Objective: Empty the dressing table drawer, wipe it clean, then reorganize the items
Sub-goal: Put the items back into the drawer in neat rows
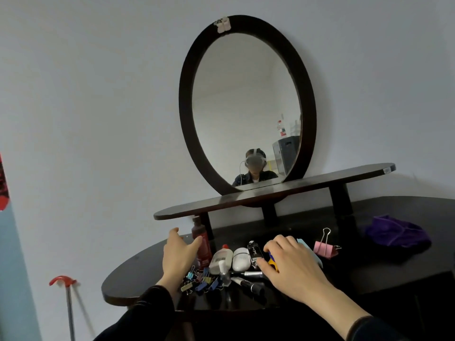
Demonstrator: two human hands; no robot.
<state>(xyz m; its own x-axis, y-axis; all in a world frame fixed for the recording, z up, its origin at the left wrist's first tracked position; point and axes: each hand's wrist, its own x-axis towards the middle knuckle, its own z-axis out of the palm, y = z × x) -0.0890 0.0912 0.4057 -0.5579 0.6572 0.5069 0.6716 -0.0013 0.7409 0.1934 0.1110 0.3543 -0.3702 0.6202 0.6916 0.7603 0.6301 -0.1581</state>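
Sleeves: two dark sleeves enter from the near edge of the bench [123, 289], nearest the camera.
Left hand: left hand [177, 257] is spread open, fingers [195, 242] touching the dark red bottle [200, 242] near the left end of the bench; not closed on it.
Right hand: right hand [293, 264] lies palm-down over the right side of the item cluster, fingers curled over a yellow-and-blue object [272, 260]; whether it grips is not visible.
Items: white tube [221, 260], white case [240, 258], black tag [253, 252], small binder clips [199, 283], markers [248, 283], all crowded at the centre front; pink binder clip [324, 249] just beside the right hand.
Cloth: purple cloth [396, 233] lies apart toward the right end.
Drawer: not in view; whether it is open cannot be told.
Progress (judgement): emptying looks done or nearly so, since the contents sit on the bench; wiping cannot be confirmed; sorting back remains.
Edges: clips and markers lie close to the front edge and could be swept off.
Open room: left end and right rear are bare; the raised shelf [270, 193] and its posts limit reach at the back.
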